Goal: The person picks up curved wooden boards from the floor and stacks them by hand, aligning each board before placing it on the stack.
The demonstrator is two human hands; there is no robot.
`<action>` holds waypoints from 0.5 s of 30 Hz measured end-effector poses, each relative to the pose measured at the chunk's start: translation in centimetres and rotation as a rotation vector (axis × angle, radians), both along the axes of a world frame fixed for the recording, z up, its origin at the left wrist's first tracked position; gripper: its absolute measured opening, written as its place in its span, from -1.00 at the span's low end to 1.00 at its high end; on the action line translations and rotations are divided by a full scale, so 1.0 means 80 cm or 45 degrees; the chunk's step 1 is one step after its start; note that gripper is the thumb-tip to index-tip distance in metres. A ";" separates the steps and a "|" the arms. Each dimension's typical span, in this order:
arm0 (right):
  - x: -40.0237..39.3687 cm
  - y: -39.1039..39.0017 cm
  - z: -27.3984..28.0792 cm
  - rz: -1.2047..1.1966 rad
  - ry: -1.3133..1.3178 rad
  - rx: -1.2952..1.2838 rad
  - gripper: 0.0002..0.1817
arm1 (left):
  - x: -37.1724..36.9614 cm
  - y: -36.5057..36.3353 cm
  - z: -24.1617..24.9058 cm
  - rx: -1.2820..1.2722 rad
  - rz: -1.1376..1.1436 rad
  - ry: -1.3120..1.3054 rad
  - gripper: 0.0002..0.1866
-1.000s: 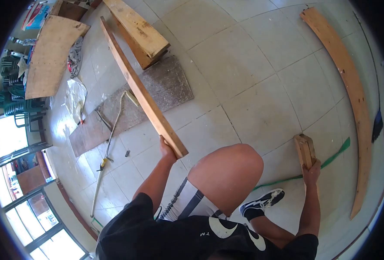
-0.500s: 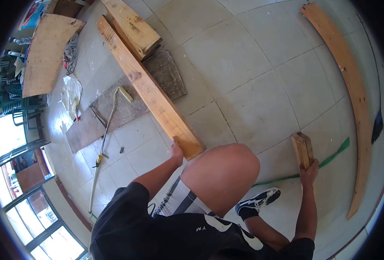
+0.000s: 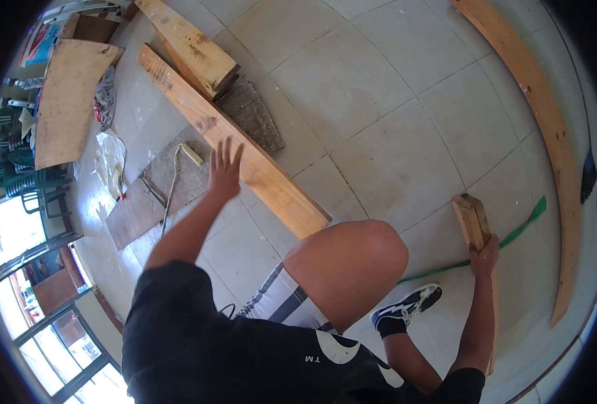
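Observation:
A long wooden plank [image 3: 244, 158] slants from the upper left down to my bent knee. My left hand [image 3: 225, 174] is open, its spread fingers overlapping the plank's near edge around mid-length. On the right, my right hand [image 3: 485, 256] is wrapped round a narrow piece of lumber [image 3: 471, 222], whose far end stands out beyond my fingers. The lower part of that lumber runs back behind my forearm and is largely hidden. A green strap [image 3: 522, 232] lies on the floor beside this hand.
Beside the plank's far end rests a thick timber [image 3: 197, 50], near a worn dark board [image 3: 261, 121]. A paint roller [image 3: 192, 155] lies on the left. Another long plank [image 3: 551, 128] lies at the right. Stacked green chairs [image 3: 32, 182] and a plywood sheet [image 3: 69, 101] stand at far left.
My left hand has let go of the plank's near end and moved up along it, fingers now spread. My right hand keeps its hold on the lumber.

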State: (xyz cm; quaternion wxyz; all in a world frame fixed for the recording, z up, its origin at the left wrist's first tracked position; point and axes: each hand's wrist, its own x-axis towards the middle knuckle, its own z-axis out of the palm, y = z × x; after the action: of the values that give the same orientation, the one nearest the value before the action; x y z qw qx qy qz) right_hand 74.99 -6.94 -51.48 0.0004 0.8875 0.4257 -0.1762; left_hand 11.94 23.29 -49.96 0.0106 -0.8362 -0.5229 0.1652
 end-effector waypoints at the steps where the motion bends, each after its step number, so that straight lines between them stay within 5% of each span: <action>1: -0.001 0.002 0.003 -0.017 0.013 -0.002 -0.23 | -0.002 0.029 0.012 -0.089 -0.257 0.107 -0.09; 2: -0.004 0.004 0.005 -0.034 0.028 -0.003 -0.22 | -0.014 0.049 0.000 -0.092 -0.267 0.114 -0.09; 5: -0.007 0.006 0.007 -0.059 0.012 -0.010 -0.23 | -0.055 0.098 -0.083 0.044 -0.950 0.026 -0.04; 8: 0.001 -0.003 -0.005 0.044 -0.062 0.078 -0.23 | -0.022 0.094 -0.046 -0.335 -0.754 0.151 -0.07; 15: 0.002 -0.005 -0.006 0.094 -0.086 0.162 -0.29 | 0.071 0.035 -0.030 -0.465 -0.765 0.024 -0.13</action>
State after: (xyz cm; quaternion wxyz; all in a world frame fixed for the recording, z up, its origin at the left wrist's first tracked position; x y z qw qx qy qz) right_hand 75.13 -7.30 -51.98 -0.0352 0.8748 0.4683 -0.1186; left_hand 17.59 26.05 -52.34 -0.0862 -0.9393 -0.2153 0.2530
